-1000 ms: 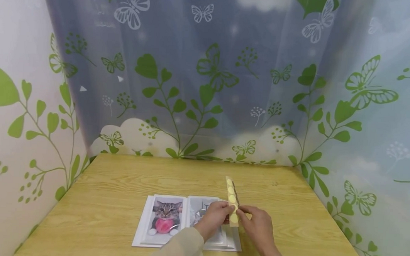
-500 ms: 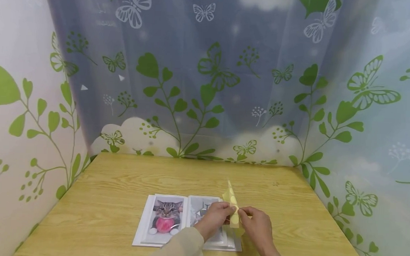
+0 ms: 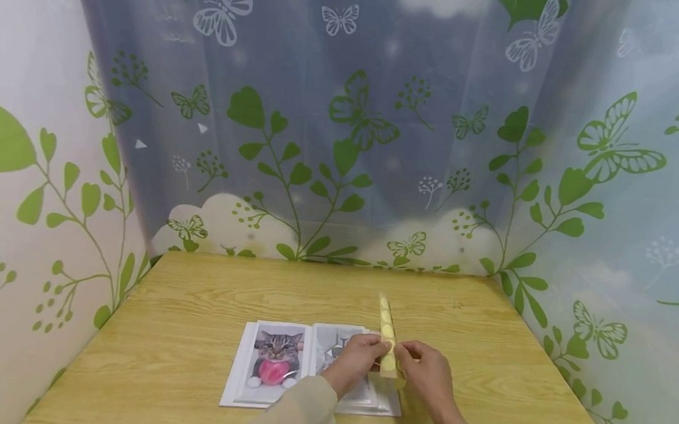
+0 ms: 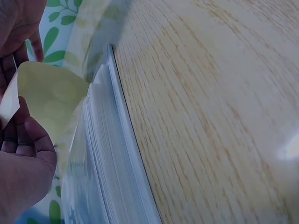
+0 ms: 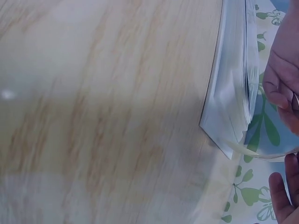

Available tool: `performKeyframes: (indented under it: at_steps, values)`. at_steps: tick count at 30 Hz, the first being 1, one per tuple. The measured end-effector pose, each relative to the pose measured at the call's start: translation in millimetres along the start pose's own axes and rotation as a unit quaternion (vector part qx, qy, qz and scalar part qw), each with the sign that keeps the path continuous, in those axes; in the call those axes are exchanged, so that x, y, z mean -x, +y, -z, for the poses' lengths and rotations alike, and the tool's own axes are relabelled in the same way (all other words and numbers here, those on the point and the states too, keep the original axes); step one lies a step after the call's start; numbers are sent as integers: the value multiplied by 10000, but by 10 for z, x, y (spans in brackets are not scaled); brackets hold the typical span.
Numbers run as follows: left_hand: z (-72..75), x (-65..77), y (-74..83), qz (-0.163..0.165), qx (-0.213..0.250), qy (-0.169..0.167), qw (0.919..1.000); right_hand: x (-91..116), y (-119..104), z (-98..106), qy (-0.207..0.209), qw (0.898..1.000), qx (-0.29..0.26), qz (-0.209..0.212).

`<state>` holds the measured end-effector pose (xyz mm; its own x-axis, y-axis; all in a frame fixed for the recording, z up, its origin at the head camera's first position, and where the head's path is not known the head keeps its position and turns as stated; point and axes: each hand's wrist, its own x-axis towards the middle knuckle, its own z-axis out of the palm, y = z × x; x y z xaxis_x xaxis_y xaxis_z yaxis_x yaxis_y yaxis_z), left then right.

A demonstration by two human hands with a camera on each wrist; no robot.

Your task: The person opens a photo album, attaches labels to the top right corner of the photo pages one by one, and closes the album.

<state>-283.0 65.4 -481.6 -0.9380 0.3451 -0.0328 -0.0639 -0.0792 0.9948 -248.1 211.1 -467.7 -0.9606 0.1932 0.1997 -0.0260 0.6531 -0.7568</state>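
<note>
Over the right page of an open photo album [image 3: 229, 389], both hands hold a yellowish sheet of round stickers [image 3: 388, 330]. My left hand [image 3: 357, 360] pinches the sheet from the left, near its lower part. My right hand [image 3: 428, 373] pinches its right edge with thumb and fingers. Seen from above, the sheet shows as a narrow upright strip with a column of pale yellow dots. The left wrist view shows the sheet's broad face [image 4: 51, 93] bending beside the album's page edges [image 4: 105, 140]. The right wrist view shows the sheet edge-on, close over the album corner.
The album's left page carries a cat photo [image 3: 277, 359]; the left hand partly covers the grey picture [image 3: 323, 345] on the right page. Everything rests on a wood-grain table [image 3: 166, 331]. Printed curtains [image 3: 340, 193] with leaves and butterflies enclose it at the back and sides.
The sheet has flexed: a flap showed at its upper left half a second ago, and now the strip stands narrower and straighter. Both hands have stayed nearly in place.
</note>
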Motion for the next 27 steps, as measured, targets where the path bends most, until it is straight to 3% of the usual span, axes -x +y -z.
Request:
performKeyframes:
  at_steps: [10, 27]
  values:
    - [7, 2, 13, 131, -228, 50, 9996, 8, -19, -32, -122, 9987, -474, -151]
    - [11, -15, -15, 13, -201, -93, 9998, -15, -37, -3, -158, 9990, -305, -276]
